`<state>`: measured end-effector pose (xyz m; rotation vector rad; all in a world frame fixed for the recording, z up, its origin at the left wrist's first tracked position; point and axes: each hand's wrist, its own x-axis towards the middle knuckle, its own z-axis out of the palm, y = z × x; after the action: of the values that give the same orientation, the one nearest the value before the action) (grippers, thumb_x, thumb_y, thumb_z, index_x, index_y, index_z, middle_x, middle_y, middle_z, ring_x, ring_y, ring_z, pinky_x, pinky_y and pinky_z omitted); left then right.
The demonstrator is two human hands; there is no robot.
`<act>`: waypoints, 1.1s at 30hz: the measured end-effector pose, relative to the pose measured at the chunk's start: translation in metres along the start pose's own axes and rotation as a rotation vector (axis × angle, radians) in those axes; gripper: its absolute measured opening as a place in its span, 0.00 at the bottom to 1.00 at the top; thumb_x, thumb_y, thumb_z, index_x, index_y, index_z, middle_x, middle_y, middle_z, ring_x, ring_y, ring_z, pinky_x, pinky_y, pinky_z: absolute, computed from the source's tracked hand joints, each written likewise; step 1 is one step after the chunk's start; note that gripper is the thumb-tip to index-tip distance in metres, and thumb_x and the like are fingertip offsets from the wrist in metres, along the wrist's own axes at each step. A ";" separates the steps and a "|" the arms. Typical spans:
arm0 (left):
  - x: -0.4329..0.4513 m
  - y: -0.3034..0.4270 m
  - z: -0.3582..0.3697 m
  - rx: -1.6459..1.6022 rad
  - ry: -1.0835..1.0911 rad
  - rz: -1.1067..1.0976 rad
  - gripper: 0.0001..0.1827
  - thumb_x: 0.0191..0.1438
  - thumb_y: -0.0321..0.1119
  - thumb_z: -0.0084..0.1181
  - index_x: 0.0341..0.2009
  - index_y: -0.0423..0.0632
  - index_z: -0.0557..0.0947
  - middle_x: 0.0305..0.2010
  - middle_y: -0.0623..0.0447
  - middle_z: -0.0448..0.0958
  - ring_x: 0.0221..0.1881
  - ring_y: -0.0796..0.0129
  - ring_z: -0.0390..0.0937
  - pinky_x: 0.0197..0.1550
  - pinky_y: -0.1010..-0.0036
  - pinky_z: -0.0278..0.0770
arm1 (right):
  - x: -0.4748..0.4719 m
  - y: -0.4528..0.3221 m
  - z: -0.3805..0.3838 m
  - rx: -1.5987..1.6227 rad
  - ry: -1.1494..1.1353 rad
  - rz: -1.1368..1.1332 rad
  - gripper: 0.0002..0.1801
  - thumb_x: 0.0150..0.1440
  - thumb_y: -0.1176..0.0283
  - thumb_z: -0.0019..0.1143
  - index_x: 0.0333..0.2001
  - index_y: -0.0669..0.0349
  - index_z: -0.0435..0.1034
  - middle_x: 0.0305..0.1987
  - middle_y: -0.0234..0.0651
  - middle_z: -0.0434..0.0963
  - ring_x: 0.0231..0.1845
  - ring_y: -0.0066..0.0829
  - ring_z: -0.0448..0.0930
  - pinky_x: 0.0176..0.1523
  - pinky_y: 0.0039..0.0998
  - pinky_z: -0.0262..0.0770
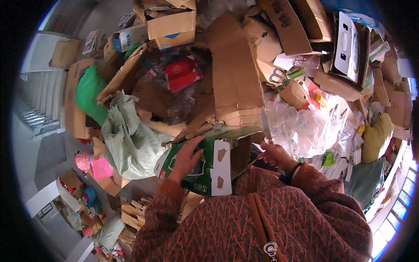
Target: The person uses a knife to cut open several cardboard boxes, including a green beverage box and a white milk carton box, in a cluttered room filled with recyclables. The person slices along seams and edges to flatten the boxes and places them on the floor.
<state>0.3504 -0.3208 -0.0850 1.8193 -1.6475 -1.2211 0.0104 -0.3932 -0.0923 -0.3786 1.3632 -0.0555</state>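
A green and white cardboard box (209, 167) lies against the front of my body, with torn patches on its white flaps and an opened side facing right. My left hand (188, 159) rests on its green face, fingers spread. To the right of the box, my right hand (276, 156) has its fingers bent around the end of a thin object that points down toward the box; what it is cannot be made out. Beyond the box stands a large brown carton (234, 75), with a red box (181, 73) and clear plastic inside.
A pale green woven sack (131, 144) lies left of the box, near a green bag (90, 95). Clear plastic film (298, 127) is heaped at the right. Flattened cardboard and a white-faced carton (347, 49) stand at the upper right. Stairs (41, 104) are at far left.
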 end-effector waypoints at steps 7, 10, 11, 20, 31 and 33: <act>-0.030 0.004 0.032 -0.002 0.017 -0.048 0.25 0.49 0.30 0.54 0.54 0.51 0.70 0.56 0.47 0.68 0.56 0.53 0.64 0.57 0.66 0.61 | 0.012 0.031 0.028 0.149 -0.140 -0.053 0.16 0.49 0.57 0.61 0.36 0.53 0.67 0.18 0.24 0.65 0.12 0.14 0.59 0.14 0.19 0.50; -0.044 -0.006 0.050 0.010 0.005 -0.071 0.25 0.49 0.33 0.54 0.53 0.50 0.69 0.55 0.47 0.68 0.55 0.52 0.65 0.57 0.66 0.61 | 0.021 0.054 0.032 0.000 -0.043 -0.089 0.12 0.49 0.62 0.60 0.32 0.53 0.67 0.15 0.20 0.60 0.12 0.14 0.58 0.15 0.20 0.50; -0.049 -0.011 0.056 0.027 0.018 -0.051 0.25 0.49 0.33 0.54 0.53 0.50 0.69 0.55 0.47 0.68 0.54 0.52 0.65 0.57 0.66 0.62 | 0.024 0.064 0.033 0.050 -0.050 -0.108 0.11 0.48 0.63 0.60 0.31 0.54 0.67 0.15 0.20 0.60 0.12 0.14 0.58 0.15 0.20 0.50; -0.110 -0.060 0.109 -0.003 -0.080 -0.068 0.25 0.49 0.36 0.56 0.53 0.50 0.70 0.56 0.49 0.68 0.54 0.52 0.65 0.55 0.65 0.63 | 0.046 0.209 0.039 0.266 0.189 -0.167 0.05 0.51 0.75 0.48 0.24 0.56 0.67 0.19 0.21 0.67 0.17 0.15 0.64 0.19 0.20 0.58; -0.120 -0.062 0.226 -0.232 -0.244 -0.038 0.26 0.48 0.29 0.52 0.55 0.49 0.68 0.59 0.46 0.64 0.61 0.53 0.59 0.61 0.66 0.58 | 0.035 0.314 -0.035 0.489 0.336 -0.236 0.03 0.49 0.75 0.45 0.27 0.57 0.67 0.15 0.26 0.67 0.11 0.18 0.64 0.09 0.19 0.55; -0.118 -0.068 0.257 -0.294 -0.231 -0.070 0.26 0.48 0.22 0.46 0.55 0.49 0.68 0.60 0.46 0.63 0.62 0.53 0.58 0.61 0.66 0.57 | 0.051 0.327 -0.060 0.453 0.343 -0.279 0.02 0.49 0.74 0.45 0.27 0.57 0.67 0.15 0.27 0.66 0.11 0.18 0.64 0.09 0.20 0.56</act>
<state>0.1937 -0.1292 -0.2370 1.6148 -1.4338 -1.6597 -0.0951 -0.1135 -0.2467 -0.1760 1.5746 -0.6752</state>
